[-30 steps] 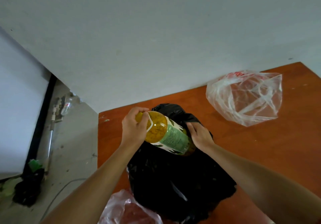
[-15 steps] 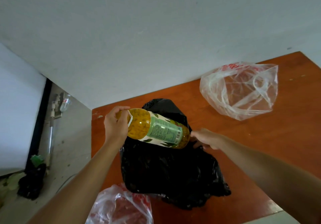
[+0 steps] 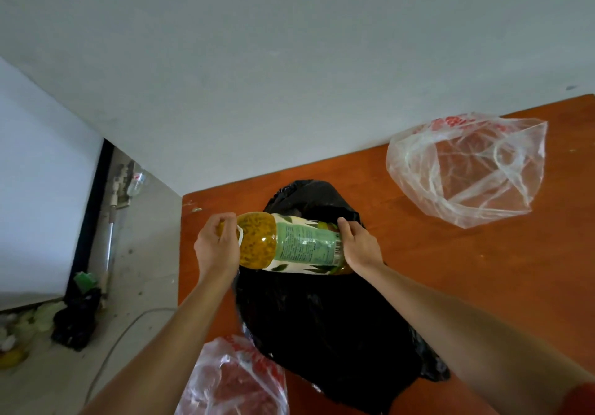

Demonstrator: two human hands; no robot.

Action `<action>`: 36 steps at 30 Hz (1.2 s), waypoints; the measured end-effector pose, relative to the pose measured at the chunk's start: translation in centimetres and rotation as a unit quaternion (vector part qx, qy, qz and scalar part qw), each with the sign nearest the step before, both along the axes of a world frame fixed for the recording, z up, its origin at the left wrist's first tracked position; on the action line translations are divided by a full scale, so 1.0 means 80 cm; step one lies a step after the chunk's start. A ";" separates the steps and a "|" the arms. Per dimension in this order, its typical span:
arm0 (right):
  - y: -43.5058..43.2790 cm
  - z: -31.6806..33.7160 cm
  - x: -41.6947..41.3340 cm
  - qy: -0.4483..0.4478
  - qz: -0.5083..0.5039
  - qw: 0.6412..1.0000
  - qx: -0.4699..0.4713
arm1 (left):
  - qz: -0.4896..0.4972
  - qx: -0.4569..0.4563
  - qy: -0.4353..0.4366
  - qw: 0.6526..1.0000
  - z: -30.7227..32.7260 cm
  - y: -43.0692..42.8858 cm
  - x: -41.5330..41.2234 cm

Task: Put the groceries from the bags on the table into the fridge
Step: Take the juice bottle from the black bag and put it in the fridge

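Note:
A yellow-filled bottle [image 3: 289, 242] with a green and white label lies sideways in the air above a black plastic bag [image 3: 325, 318] on the orange-brown table [image 3: 450, 270]. My left hand [image 3: 215, 247] grips its neck end at the left. My right hand [image 3: 359, 244] holds its base at the right, fingers wrapped round the bottom edge. A clear, empty-looking bag [image 3: 467, 170] lies at the back right of the table. Another clear bag with red print [image 3: 235, 379] sits at the near edge. No fridge is in view.
A white wall rises behind the table. Left of the table is grey floor with a pole [image 3: 111, 231], a cable [image 3: 119, 340], a small black bag [image 3: 75, 321] and scraps. A white panel with a black edge [image 3: 87, 221] stands at the far left.
The bottle has tilted to lie level. My right hand, which had let go half a second ago, has come back to hold the bottle's base. The black bag has sagged lower.

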State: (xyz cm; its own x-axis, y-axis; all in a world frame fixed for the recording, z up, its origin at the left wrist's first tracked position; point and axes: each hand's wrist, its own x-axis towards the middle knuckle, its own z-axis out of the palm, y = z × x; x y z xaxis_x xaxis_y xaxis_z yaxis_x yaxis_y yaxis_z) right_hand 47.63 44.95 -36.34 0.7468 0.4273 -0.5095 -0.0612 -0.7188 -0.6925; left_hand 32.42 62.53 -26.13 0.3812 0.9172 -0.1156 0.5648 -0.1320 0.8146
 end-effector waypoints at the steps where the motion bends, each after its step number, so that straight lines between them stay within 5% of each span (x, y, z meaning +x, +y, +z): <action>1: 0.003 0.001 -0.002 -0.002 -0.001 1.000 -0.002 | -0.004 -0.001 0.002 1.000 -0.003 0.001 -0.005; 11: -0.011 0.022 -0.060 0.074 -0.205 0.976 -0.001 | -0.100 0.065 -0.059 0.991 0.007 -0.009 -0.043; 17: -0.028 0.096 -0.086 -0.064 -0.276 0.957 0.057 | -0.180 0.116 -0.162 0.963 0.059 -0.015 -0.061; 29: -0.262 0.227 -0.117 -0.227 -0.401 0.883 0.094 | -0.426 0.287 -0.289 0.808 0.172 -0.196 -0.006; 36: -0.520 0.251 -0.189 -0.269 -0.500 0.823 0.003 | -0.544 0.225 -0.342 0.732 0.167 -0.434 0.013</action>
State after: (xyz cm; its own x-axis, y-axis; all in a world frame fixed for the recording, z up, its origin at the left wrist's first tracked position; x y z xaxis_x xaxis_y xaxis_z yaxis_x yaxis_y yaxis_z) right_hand 32.48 3.33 -16.29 0.8434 -0.5371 0.0108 -0.3034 -0.4927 -0.8156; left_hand 33.44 27.81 -12.75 0.7427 -0.0866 0.6640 -0.5941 -0.5426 0.5938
